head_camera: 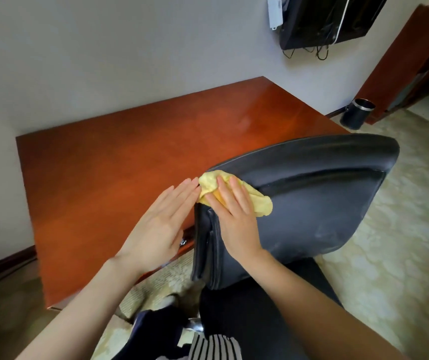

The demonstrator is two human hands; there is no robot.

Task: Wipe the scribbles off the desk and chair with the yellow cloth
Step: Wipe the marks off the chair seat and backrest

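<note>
No scribbles can be made out on the chair back [312, 203] or the worktop [130, 165]; only faint pale smears show low on the chair back. The chair back hides the worktop's near right corner, and the chair's base is out of sight. The right hand [234, 211] covers the middle of the yellow cloth [260, 203].

The yellow cloth lies bunched on the upper left corner of the chair back. The right hand rests flat on it, fingers straight and slightly spread, pressing it against the leather. The left hand [161, 222] is flat, fingers straight and together, fingertips just beside the cloth and the chair's left edge; contact cannot be told.

The chair stands between the person and the worktop's right end. A dark waste bin [357, 114] stands on the carpet [403, 229] near the wall. A dark cabled unit [325, 19] is mounted above, cut off by the frame.
</note>
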